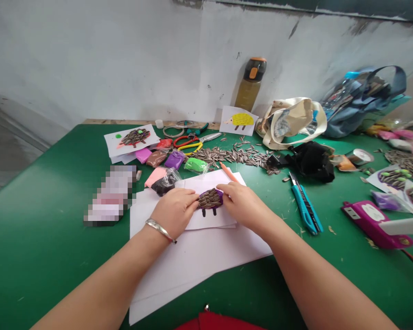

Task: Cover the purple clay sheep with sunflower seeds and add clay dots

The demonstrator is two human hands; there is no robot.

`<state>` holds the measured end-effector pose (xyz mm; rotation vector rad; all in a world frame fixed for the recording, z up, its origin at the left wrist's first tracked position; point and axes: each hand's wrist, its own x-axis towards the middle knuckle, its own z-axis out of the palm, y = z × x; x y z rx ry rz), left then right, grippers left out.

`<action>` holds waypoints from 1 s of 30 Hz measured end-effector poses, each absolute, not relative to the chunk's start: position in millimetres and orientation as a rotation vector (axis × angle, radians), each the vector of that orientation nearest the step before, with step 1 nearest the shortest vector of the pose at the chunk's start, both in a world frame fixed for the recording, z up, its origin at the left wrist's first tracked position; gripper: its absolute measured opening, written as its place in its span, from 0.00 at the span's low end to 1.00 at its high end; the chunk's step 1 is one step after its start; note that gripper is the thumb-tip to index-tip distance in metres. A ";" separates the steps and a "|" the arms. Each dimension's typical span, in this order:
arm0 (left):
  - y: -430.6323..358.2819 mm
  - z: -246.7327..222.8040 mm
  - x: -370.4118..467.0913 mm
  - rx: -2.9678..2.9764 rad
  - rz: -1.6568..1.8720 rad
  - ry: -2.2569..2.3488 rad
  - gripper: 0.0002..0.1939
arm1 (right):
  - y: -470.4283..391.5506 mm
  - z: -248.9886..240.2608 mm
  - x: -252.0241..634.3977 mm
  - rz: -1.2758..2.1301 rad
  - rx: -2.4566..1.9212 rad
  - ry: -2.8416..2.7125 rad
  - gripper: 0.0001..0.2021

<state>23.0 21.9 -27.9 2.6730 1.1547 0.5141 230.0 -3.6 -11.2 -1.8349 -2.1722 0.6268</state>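
Note:
A small hedgehog picture (209, 199) lies on white paper, its body covered in striped sunflower seeds over purple clay, with two dark legs below. My left hand (175, 206), a silver bangle on its wrist, rests on the paper with fingers stretched out and tips at the picture's left edge. At the right edge, by the bare purple clay, my right hand (242, 201) has its fingers bent together; anything between them is hidden. An orange pen (229, 173) lies just behind that hand. Beneath the picture are larger white sheets (179, 270).
Loose sunflower seeds (241, 156) and clay packets (174, 160) lie behind the paper, near scissors (206, 138). A blue utility knife (305, 208) and magenta glue gun (371, 222) are on the right. A blurred-out phone-like object (112, 195) lies left. A bottle (250, 85) stands at the wall.

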 end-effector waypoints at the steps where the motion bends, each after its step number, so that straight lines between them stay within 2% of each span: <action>1: 21.7 -27.2 23.5 2.667 0.485 1.150 0.15 | -3.7 -10.7 229.5 0.627 -1.837 -2.179 0.15; 14: 15.5 -20.9 32.1 2.661 0.277 1.187 0.12 | -3.8 -9.7 226.6 0.653 -1.838 -2.200 0.11; 20: 14.5 -23.9 32.6 2.702 0.330 1.181 0.11 | -3.1 -13.4 228.1 0.645 -1.817 -2.208 0.13; 30: 13.6 -27.5 33.5 2.705 0.331 1.212 0.11 | -3.4 -12.0 226.0 0.650 -1.830 -2.203 0.11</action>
